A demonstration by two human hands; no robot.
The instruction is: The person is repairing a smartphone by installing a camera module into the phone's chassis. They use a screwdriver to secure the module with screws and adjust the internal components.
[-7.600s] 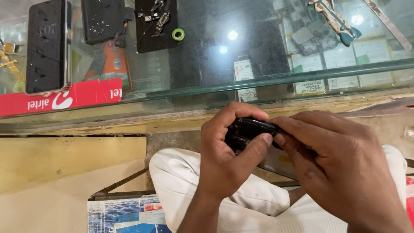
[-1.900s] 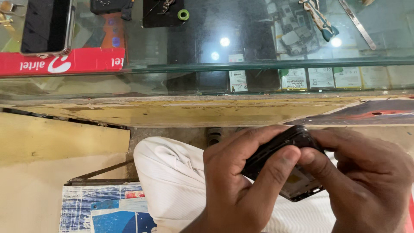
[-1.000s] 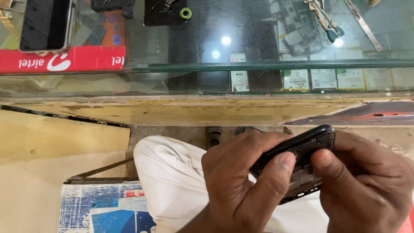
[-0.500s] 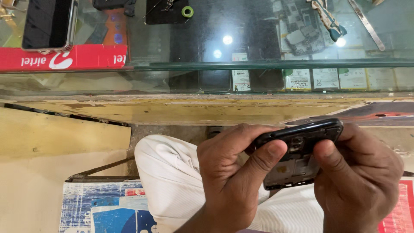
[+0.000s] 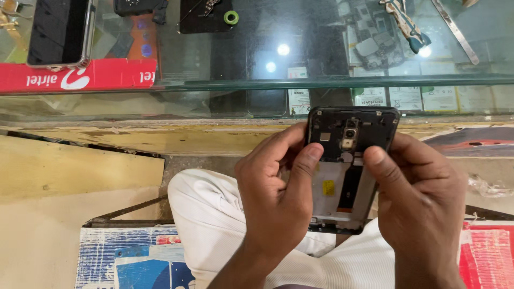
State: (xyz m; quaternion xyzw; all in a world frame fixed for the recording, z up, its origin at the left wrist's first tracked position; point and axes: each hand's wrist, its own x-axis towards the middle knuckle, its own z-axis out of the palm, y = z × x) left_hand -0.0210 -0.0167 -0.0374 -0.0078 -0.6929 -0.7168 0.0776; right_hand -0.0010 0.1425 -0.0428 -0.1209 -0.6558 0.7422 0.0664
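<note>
Both my hands hold an opened black smartphone (image 5: 342,166) with its back cover off, above my lap in white trousers (image 5: 214,225). Its inner side faces me: a dark top section with a small camera module, a pale middle with a yellow sticker and a dark strip. My left hand (image 5: 276,200) grips the left edge, thumb pressed on the upper left of the frame. My right hand (image 5: 417,200) grips the right edge, thumb resting on its upper right. The phone's lower end is partly hidden between my palms.
A glass counter top (image 5: 300,64) runs across the upper view, with a dark phone (image 5: 59,29), black parts and a green ring (image 5: 231,17), tweezers (image 5: 454,29) and a blue-handled tool (image 5: 408,25) on it. A red box (image 5: 75,75) lies at left. Printed cartons (image 5: 128,257) sit below.
I have tilted the phone up from edge-on until its open inside faces me. Both hands stayed on it, thumbs shifting to its upper corners.
</note>
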